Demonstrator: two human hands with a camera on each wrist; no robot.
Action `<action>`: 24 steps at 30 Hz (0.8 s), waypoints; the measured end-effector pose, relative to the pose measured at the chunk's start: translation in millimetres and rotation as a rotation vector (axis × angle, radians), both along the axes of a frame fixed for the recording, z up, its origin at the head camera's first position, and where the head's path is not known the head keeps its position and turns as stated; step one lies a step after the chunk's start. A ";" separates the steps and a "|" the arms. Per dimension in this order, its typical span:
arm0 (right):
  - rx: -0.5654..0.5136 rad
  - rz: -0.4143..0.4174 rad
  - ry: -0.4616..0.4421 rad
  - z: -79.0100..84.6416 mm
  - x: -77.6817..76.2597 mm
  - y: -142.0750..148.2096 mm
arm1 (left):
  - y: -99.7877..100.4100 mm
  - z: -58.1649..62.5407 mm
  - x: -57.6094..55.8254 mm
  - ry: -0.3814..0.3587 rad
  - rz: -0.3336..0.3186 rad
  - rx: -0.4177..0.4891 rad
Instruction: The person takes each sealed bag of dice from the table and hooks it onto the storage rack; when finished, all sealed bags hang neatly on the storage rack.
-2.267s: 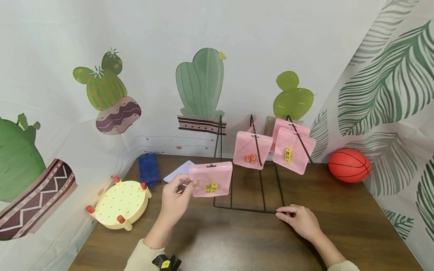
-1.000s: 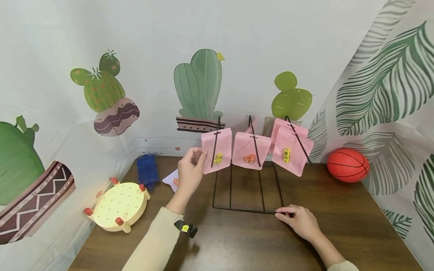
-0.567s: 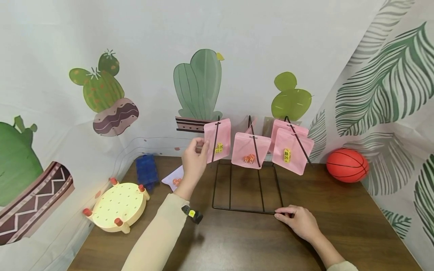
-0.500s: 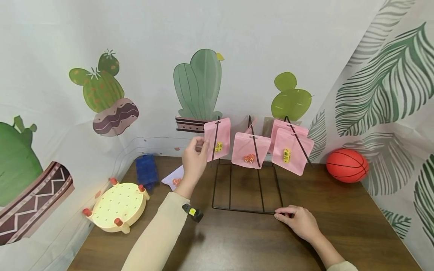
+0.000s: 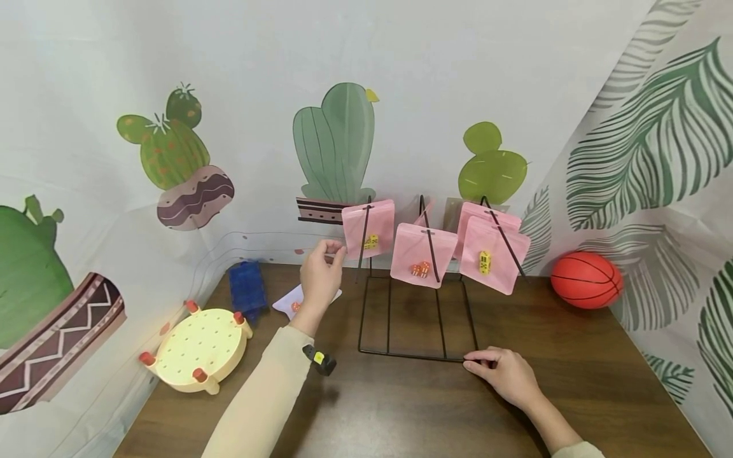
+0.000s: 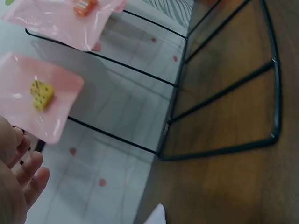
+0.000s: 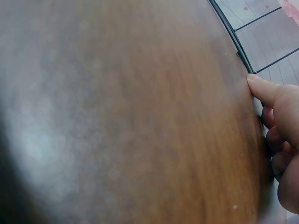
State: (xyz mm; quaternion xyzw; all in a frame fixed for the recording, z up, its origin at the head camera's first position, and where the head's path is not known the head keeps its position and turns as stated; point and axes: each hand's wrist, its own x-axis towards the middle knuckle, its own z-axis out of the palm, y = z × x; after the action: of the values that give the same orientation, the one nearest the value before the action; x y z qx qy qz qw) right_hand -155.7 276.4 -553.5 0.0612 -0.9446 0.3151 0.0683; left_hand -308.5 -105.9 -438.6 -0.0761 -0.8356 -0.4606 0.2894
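Note:
A pink zip bag with yellow dice hangs on the left hook of a black wire rack. My left hand is just left of this bag, fingers loosely bent and holding nothing; in the left wrist view the fingers lie at the bag's lower corner. My right hand pinches the front right corner of the rack's base between thumb and fingers. On the middle hook hangs a pink bag with orange dice. The right hook bears a front pink bag with yellow dice and another behind it.
A lavender bag with orange dice lies behind my left wrist, partly hidden. Farther left are a blue plastic piece and a round cream pegboard stand with red-tipped legs. A red basketball sits at the back right.
My left hand has brought the pink bag with yellow dice onto the left hook, slid it backward and let go, then drawn slightly left. The right hand has stayed on the rack.

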 end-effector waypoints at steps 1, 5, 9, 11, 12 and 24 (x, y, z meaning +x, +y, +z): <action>0.001 0.000 0.001 -0.1 0.2 0.0 | -1.7 -3.2 0.1 -0.007 0.006 -0.011; 0.004 0.003 0.009 0.2 1.3 -0.1 | -10.1 -15.8 -0.2 -0.047 0.030 -0.059; 0.001 0.001 0.006 0.7 1.9 -0.3 | -20.9 -26.8 -1.0 -0.085 0.061 -0.114; -0.001 -0.001 0.002 0.9 1.8 -0.3 | -26.9 -31.6 -1.3 -0.106 0.082 -0.147; -0.001 -0.001 -0.001 0.9 1.8 -0.2 | -30.0 -34.1 -1.2 -0.121 0.094 -0.163; 0.030 0.009 0.030 0.3 0.4 0.1 | -64.4 -66.1 3.7 -0.378 0.147 -0.335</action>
State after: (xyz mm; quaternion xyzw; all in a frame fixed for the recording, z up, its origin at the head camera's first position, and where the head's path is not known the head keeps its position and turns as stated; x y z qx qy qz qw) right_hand -155.2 276.5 -553.2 0.0713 -0.9478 0.3002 0.0803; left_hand -304.8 -170.4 -504.7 0.0254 -0.9427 -0.2997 0.1441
